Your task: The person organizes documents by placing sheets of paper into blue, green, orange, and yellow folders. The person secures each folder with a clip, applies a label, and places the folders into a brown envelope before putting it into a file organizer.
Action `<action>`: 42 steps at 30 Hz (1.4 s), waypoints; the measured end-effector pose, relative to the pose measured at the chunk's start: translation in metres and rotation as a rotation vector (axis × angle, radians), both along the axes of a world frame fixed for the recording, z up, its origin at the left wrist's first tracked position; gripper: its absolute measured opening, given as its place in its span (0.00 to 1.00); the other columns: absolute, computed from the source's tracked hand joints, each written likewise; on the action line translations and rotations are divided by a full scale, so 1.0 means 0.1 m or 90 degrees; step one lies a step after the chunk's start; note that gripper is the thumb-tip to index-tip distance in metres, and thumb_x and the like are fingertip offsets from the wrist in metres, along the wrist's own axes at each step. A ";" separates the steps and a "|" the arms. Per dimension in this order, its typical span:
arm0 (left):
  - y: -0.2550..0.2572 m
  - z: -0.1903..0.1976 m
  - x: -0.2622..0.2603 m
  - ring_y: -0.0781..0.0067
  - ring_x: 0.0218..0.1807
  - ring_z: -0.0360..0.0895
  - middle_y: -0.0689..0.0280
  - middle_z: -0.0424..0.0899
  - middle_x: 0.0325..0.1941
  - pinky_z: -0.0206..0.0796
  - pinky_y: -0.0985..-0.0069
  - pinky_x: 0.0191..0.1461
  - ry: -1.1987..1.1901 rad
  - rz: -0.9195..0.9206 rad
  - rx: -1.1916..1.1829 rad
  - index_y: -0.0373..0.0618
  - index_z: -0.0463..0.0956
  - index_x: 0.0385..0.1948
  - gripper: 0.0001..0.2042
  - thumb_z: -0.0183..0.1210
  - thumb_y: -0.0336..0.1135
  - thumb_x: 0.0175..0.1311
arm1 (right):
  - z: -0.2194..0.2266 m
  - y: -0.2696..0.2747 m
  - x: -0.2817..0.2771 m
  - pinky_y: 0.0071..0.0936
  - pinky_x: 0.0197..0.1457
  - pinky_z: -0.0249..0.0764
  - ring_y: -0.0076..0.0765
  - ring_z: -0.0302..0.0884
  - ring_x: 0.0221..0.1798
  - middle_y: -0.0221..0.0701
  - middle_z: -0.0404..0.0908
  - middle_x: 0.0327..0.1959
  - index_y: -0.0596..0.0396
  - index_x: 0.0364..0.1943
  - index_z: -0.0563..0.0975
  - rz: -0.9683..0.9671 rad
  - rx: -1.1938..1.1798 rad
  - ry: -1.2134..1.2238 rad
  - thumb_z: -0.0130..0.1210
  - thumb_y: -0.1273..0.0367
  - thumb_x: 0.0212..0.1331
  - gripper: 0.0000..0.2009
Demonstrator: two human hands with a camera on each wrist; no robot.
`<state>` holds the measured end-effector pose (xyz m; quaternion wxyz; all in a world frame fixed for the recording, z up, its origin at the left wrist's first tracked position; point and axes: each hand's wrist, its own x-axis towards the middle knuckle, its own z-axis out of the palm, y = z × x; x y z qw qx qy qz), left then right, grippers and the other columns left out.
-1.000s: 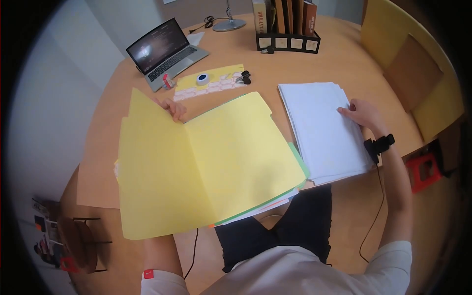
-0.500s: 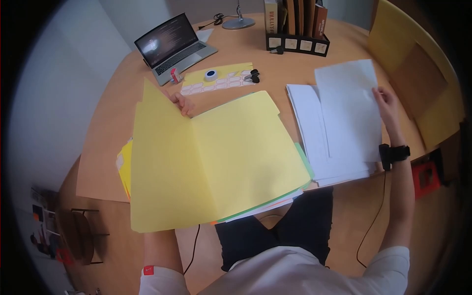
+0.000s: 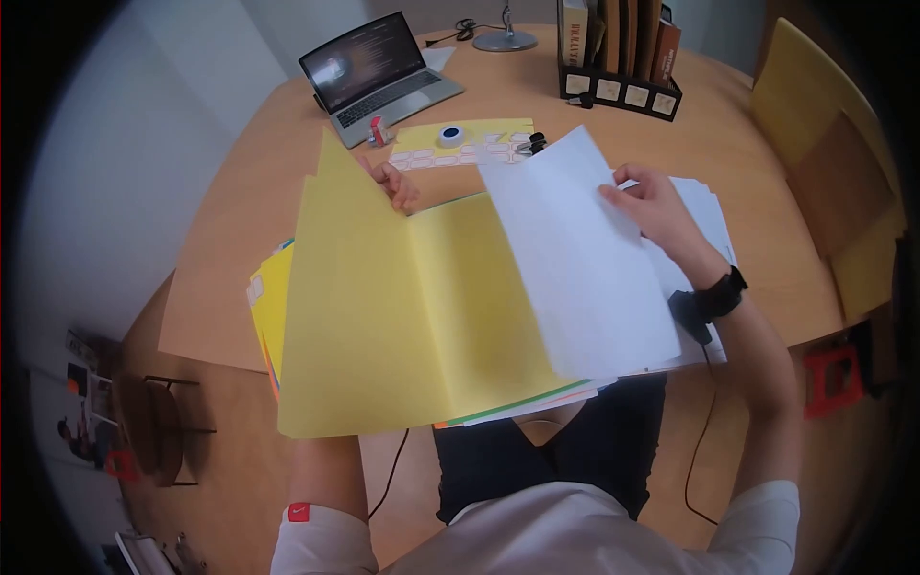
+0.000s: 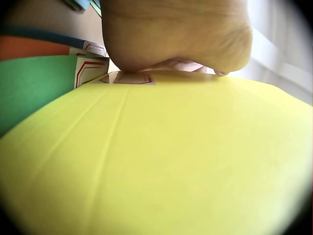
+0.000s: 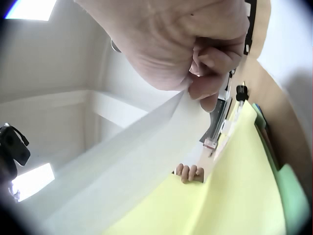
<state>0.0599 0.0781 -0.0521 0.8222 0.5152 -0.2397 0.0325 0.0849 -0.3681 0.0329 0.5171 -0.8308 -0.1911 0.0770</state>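
Note:
A yellow folder point(image 3: 369, 316) lies spread on a stack of coloured folders, its left cover raised. Fingers of the left hand point(image 3: 395, 186) curl over that cover's top edge; in the left wrist view the hand point(image 4: 178, 34) is against the yellow cover point(image 4: 186, 147), beside green and orange folders. The right hand point(image 3: 656, 211) pinches a white sheet point(image 3: 594, 259) by its upper right edge, holding it over the folder's right half. In the right wrist view, thumb and fingers of the right hand point(image 5: 195, 54) grip the sheet point(image 5: 132, 166) at its corner.
A white paper stack point(image 3: 704, 216) lies right of the folder. Behind are a laptop point(image 3: 383, 81), label sheets point(image 3: 422, 158), a round white item point(image 3: 450, 136), black clips point(image 3: 537, 144), a lamp point(image 3: 504, 40) and a book rack point(image 3: 621, 92). A yellow chair point(image 3: 815, 134) stands at the right.
The right hand has lifted a sheet off the white stack and carried it left over the folder. The left hand still holds the raised cover, and the head view has shifted.

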 end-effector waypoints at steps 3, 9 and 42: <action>-0.03 0.06 -0.04 0.67 0.33 0.67 0.65 0.69 0.20 0.60 0.64 0.49 0.037 -0.010 0.005 0.46 0.72 0.30 0.33 0.22 0.61 0.82 | -0.01 0.36 -0.15 0.24 0.24 0.68 0.22 0.75 0.22 0.32 0.83 0.24 0.62 0.41 0.77 0.030 -0.090 0.001 0.62 0.64 0.64 0.14; 0.02 0.05 0.06 0.66 0.32 0.69 0.64 0.70 0.21 0.60 0.64 0.50 -0.050 -0.073 0.065 0.46 0.71 0.31 0.30 0.29 0.60 0.81 | -0.22 0.66 -0.18 0.24 0.22 0.63 0.19 0.69 0.19 0.28 0.78 0.18 0.63 0.41 0.76 0.075 -0.092 -0.014 0.61 0.64 0.66 0.14; -0.92 0.45 -0.42 0.83 0.29 0.72 0.70 0.86 0.32 0.65 0.83 0.29 0.171 0.308 0.562 0.45 0.89 0.45 0.10 0.59 0.25 0.67 | -0.51 0.99 1.36 0.36 0.64 0.73 0.46 0.78 0.60 0.43 0.82 0.55 0.61 0.58 0.77 0.090 -0.217 -0.230 0.69 0.62 0.58 0.26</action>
